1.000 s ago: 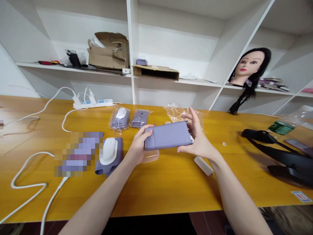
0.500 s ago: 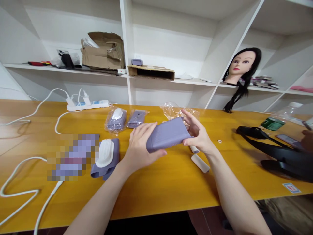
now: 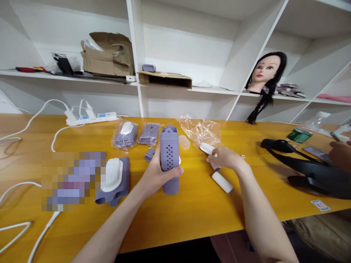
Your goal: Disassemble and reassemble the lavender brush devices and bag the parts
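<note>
Two hands at a cluttered table (image 3: 192, 212).
Left hand (image 3: 156, 175) grips purple case (image 3: 169, 157) upright; right hand (image 3: 223, 159) pinches white roller (image 3: 207, 148), crumpled bag (image 3: 200, 129) just behind.

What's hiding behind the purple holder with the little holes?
Behind the upright purple perforated silicone holder in the left hand peek a small purple piece and a clear lid on the orange table. Anything directly behind stays covered.

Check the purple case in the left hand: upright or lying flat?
Upright. The purple case stands on end in the left hand, perforated face toward the camera, its lower end near the table; contact cannot be told.
</note>
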Demonstrator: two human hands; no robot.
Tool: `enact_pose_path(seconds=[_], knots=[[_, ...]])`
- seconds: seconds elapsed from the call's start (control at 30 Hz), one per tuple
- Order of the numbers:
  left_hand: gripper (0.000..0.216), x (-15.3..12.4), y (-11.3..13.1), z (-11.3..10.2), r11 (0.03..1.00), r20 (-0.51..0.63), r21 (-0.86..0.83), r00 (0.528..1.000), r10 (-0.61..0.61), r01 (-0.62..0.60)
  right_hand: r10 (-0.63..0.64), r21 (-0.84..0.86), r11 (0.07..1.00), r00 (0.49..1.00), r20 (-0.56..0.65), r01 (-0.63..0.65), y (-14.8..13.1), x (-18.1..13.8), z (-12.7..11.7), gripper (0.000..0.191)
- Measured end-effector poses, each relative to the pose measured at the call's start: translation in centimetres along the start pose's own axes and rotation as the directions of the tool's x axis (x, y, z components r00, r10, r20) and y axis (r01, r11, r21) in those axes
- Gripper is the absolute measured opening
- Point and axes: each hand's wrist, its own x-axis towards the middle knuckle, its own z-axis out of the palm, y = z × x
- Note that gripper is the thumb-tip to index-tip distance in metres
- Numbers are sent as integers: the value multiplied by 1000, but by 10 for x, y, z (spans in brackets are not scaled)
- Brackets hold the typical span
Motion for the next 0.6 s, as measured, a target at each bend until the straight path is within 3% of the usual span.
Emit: enact_pose_path(seconds=[0.1, 0.23, 0.33, 0.43, 0.5, 0.57, 0.6], knots=[[66, -3, -7, 7, 1000, 47, 10, 999, -6, 5, 50, -43, 998, 999, 4, -50, -1, 11, 17, 27], [74, -7, -8, 19, 986, 83, 158, 996, 37, -49, 38, -34, 999, 998, -46, -40, -4, 15, 23, 23], [78, -9, -3, 24, 935, 71, 349, 997, 33, -56, -17, 17, 1000, 987, -162, 20, -10, 7, 11, 27], [89, -13, -2, 29, 830, 42, 548, 995, 95, -102, -85, 187, 970, 935, -344, 157, -21, -11, -4, 43], [95, -16, -3, 33, 736, 45, 663, 988, 145, -138, -98, 597, 696, 877, -471, 399, -28, -25, -11, 43], [96, -17, -4, 36, 649, 44, 749, 987, 156, -135, -138, 772, 428, 878, -459, 471, -34, -37, -14, 37], [96, -18, -5, 37, 615, 35, 779, 988, 151, -122, -169, 812, 349, 883, -438, 469, -36, -42, -14, 34]])
